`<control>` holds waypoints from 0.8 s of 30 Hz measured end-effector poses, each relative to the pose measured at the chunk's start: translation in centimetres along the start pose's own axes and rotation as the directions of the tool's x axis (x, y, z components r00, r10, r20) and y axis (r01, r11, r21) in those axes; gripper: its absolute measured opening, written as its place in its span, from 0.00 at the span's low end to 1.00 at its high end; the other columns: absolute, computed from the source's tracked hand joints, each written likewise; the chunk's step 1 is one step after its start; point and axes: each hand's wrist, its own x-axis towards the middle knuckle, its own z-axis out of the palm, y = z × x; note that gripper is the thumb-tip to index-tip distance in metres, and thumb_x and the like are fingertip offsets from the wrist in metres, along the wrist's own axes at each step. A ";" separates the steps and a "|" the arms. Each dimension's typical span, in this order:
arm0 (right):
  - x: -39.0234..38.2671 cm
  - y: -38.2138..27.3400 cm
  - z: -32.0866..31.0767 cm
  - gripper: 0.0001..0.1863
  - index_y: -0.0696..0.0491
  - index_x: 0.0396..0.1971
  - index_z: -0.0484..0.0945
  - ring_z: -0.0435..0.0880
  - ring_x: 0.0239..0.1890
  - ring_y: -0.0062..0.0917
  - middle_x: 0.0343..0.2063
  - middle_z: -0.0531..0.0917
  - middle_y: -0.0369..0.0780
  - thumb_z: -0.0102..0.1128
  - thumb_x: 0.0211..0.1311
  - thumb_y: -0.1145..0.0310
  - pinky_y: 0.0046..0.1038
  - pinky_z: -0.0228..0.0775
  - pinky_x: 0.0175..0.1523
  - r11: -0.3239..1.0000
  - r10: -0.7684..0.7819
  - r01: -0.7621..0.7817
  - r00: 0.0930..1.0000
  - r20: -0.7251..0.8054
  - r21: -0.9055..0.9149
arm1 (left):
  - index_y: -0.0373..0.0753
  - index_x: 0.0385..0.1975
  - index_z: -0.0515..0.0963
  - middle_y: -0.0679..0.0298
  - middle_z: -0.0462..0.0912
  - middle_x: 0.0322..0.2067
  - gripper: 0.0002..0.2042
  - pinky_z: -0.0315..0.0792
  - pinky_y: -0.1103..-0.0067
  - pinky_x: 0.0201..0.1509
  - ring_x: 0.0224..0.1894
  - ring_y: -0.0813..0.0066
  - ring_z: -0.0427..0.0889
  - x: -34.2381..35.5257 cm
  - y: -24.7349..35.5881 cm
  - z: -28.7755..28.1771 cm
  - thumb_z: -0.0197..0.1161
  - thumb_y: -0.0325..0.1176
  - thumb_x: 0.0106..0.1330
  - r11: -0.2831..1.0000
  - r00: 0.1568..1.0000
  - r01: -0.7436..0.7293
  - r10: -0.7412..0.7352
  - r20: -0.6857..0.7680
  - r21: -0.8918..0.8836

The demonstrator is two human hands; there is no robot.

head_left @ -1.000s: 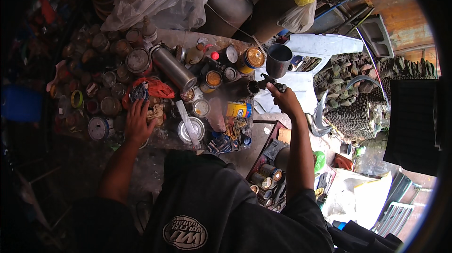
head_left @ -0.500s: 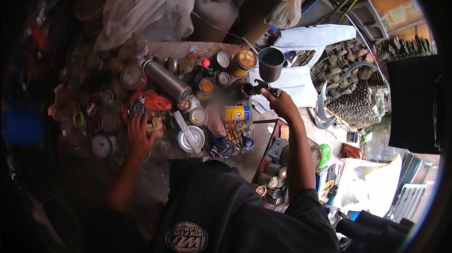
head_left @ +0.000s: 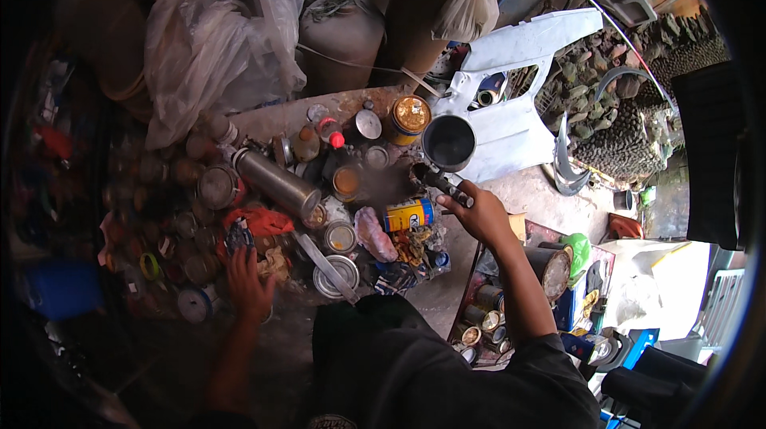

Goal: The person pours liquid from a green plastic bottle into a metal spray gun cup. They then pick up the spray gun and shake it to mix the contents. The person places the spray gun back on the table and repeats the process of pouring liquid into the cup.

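Spray gun (head_left: 447, 182) nearer body vs 0.5s ago (head cam), dark cup (head_left: 449, 144) tipped twd cam.
R hand (head_left: 483, 218) fingers wrapped round gun handle, near R edge of counter (head_left: 275, 122); L hand (head_left: 250, 289) fingers spread loose, tips at dark rag (head_left: 238, 235).

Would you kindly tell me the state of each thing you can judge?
Spray gun: held, dark mist by its nozzle
Cup on the gun: uncovered
Right hand: closed on the gun
Left hand: open, fingers spread
Metal flask: lying on its side
Blue-and-yellow can: lying on its side
Red-capped bottle: closed
Red plastic bag: crumpled
Clear plastic bag: crumpled
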 end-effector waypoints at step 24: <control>-0.1 -0.5 -0.1 0.40 0.58 0.54 0.84 0.88 0.51 0.53 0.44 0.88 0.58 0.65 0.65 0.31 0.43 0.78 0.55 0.970 0.124 -0.123 0.992 0.007 0.211 | 0.34 0.72 0.66 0.43 0.65 0.73 0.38 0.56 0.49 0.79 0.77 0.41 0.61 0.2 1.2 -1.1 0.71 0.42 0.64 1.000 1.000 0.025 -0.025 0.019 0.013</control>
